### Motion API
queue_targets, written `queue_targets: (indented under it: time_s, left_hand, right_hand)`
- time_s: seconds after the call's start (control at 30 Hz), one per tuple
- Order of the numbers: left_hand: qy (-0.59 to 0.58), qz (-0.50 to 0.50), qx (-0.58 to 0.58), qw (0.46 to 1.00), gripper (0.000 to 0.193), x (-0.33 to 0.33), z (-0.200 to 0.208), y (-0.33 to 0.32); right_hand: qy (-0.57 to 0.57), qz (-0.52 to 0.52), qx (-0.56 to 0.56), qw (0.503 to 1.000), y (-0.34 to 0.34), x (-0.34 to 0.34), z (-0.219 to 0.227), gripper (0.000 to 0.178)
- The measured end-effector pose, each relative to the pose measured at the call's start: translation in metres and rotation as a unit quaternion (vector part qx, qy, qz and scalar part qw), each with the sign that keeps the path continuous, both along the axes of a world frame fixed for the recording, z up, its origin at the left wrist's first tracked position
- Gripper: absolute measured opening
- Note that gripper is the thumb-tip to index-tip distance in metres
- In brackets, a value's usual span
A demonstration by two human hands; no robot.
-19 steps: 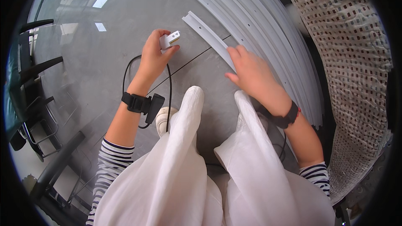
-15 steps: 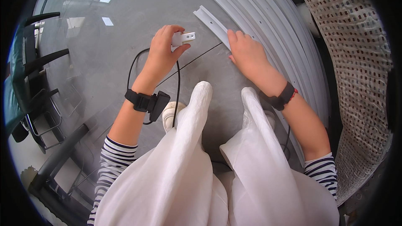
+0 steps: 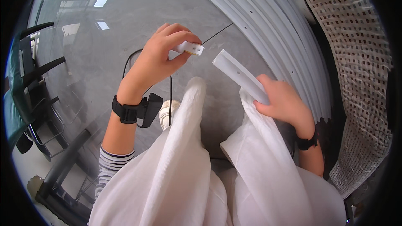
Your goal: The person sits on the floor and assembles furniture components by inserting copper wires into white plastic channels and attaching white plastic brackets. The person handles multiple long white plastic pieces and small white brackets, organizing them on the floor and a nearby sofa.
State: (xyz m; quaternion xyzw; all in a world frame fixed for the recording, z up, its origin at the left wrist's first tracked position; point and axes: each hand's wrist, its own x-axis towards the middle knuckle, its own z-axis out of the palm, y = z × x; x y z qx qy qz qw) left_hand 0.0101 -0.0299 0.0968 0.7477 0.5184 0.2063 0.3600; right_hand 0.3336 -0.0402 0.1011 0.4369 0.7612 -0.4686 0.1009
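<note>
Between the thumb and fingers of my left hand (image 3: 164, 50) is a small white plastic end piece (image 3: 191, 48) with two holes in its flat tab. The tab points right. My right hand (image 3: 284, 100) grips a long white rail (image 3: 240, 75) with a hole near its raised end. That end lies close to the tab, with a gap between them. The rest of the rail is hidden beyond my right hand. A black strap with a box-like device (image 3: 140, 109) is on my left wrist, and a dark band (image 3: 307, 142) is on my right one.
Several long white rails (image 3: 268, 29) with small holes lie side by side on the grey floor at the right. Beside them hangs a checked cloth (image 3: 347, 37). A black cable (image 3: 171, 96) runs below my left hand. Dark green chairs (image 3: 19, 83) stand at the left.
My right hand has lifted one rail off the stack and brought it nearer to me, its end angled toward the left hand. The end piece has turned slightly and shifted right.
</note>
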Motion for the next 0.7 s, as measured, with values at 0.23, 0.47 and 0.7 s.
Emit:
queue_targets:
  time_s: [0.23, 0.47, 0.7]
  left_hand:
    - [0.0, -0.069, 0.019, 0.997, 0.034, 0.021, 0.008, 0.004]
    - [0.01, -0.064, 0.026, 0.998, 0.036, 0.017, 0.013, 0.001]
    - [0.044, -0.096, 0.041, 0.994, 0.036, 0.019, 0.019, 0.004]
  right_hand:
    - [0.016, 0.01, 0.002, 1.0, -0.009, 0.005, 0.005, 0.037]
    - [0.02, 0.028, 0.018, 0.999, -0.007, -0.001, 0.004, 0.037]
    - [0.035, 0.014, -0.001, 0.999, -0.006, -0.004, 0.004, 0.035]
